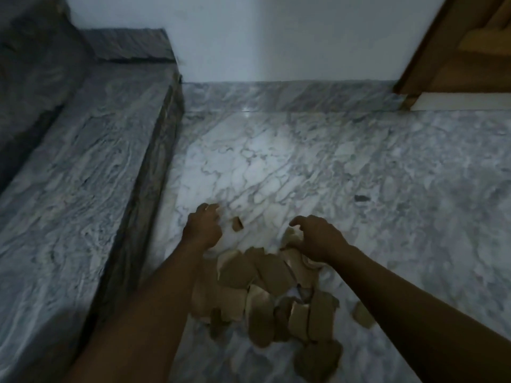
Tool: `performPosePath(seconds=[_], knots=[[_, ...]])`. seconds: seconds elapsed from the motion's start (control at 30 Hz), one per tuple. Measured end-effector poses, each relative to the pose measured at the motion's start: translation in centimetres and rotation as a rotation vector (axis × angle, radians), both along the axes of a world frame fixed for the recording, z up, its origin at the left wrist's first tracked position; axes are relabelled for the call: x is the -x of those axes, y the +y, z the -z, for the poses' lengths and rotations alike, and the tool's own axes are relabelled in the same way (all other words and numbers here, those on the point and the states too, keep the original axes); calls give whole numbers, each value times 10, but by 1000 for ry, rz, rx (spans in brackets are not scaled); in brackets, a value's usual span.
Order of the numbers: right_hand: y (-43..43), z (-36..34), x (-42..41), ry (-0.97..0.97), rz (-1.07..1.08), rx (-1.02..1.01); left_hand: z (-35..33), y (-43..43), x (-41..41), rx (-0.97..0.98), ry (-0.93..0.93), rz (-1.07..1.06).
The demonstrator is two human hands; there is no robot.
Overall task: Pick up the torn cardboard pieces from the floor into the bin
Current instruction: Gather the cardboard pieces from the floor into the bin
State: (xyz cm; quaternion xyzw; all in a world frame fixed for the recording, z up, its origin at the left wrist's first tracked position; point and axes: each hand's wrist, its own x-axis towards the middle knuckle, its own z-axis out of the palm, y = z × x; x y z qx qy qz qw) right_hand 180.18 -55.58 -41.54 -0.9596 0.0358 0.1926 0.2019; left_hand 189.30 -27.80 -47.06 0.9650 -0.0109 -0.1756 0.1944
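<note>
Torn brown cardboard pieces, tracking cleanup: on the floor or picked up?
Mostly not picked up: torn brown cardboard pieces lie heaped on the grey marble floor.

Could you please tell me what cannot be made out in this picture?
1. Bin: nowhere in the head view; its place is unknown.
2. Left hand: blurred and seen from behind; whether it holds anything is unclear.
3. Right hand: its back hides the fingertips on the cardboard pile; grip unclear.
4. Dark speck on the floor: too small to identify.
</note>
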Motion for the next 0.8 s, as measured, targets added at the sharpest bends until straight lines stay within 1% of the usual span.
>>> performPosePath(seconds=[0.07, 0.17, 0.23, 0.3, 0.37, 0.47, 0.53, 0.63, 0.67, 0.73, 0.8], knots=[[11, 10, -14, 0, -35, -14, 14, 6, 0, -12, -39, 28], [45, 27, -46, -43, -73, -110, 24, 8, 7, -19, -216, 27], [77, 43, -65, -109, -57, -188, 29, 11, 13, -19, -289, 37], [106, 65, -77, -162, -48, -184, 34, 14, 19, -12, -330, 36], [126, 85, -80, -228, -25, -127, 38, 17, 24, -1, -386, 18], [138, 97, -74, -314, 78, -135, 34, 10, 23, -62, -416, 20], [135, 95, -68, -288, 75, -211, 32, 5, 16, -76, -354, -49], [100, 77, -61, -171, 87, -354, 20, 1, 7, 45, -122, -271], [80, 68, -58, -135, 133, -379, 13, -3, 8, 76, -60, -295], [34, 46, -49, -89, 261, -410, -2, -17, 12, 119, 29, -236], [-13, 25, -34, -55, 404, -414, -21, -45, 17, 262, 141, -107]])
